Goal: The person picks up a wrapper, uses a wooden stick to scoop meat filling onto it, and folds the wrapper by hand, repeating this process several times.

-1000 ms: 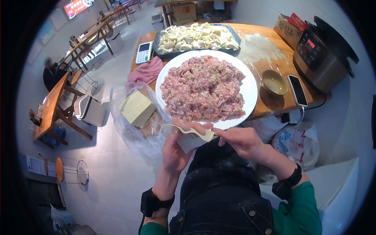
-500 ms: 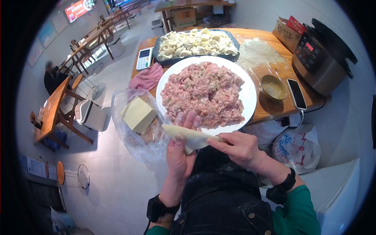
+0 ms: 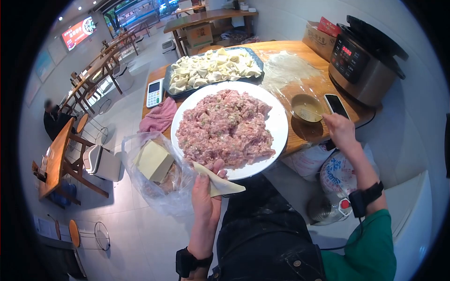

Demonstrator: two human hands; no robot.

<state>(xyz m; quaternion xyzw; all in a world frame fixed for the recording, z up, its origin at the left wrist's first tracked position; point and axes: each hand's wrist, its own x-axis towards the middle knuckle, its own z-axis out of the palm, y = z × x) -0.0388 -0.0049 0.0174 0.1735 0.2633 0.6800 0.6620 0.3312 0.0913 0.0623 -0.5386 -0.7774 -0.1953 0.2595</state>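
Note:
My left hand (image 3: 206, 199) is closed on a folded wonton wrapper (image 3: 219, 182), its pointed end sticking out to the right. Right below that hand's reach is the edge of a white plate (image 3: 280, 129) heaped with pink minced meat (image 3: 225, 126) flecked with green. My right hand (image 3: 341, 131) is at the rim of a small brown bowl (image 3: 307, 108), fingers pinched on what looks like a thin stick reaching into it. Behind the plate, a dark tray (image 3: 258, 77) holds many shaped wontons (image 3: 213, 68). A stack of square wrappers (image 3: 153, 160) lies in a clear plastic bag (image 3: 136, 185).
A pink cloth (image 3: 159, 115) and a card terminal (image 3: 154, 92) lie left of the plate. Flour (image 3: 290, 68) dusts the wooden table. A phone (image 3: 336, 106) and a pressure cooker (image 3: 363, 65) stand right. Bags (image 3: 340, 171) and a plastic jug (image 3: 326, 210) sit below. A person (image 3: 56, 119) sits far left.
My right hand has left the wrapper and moved right to the bowl. The left hand keeps the folded wrapper, now slightly lower. The camera view has shifted, showing more of the room's far end.

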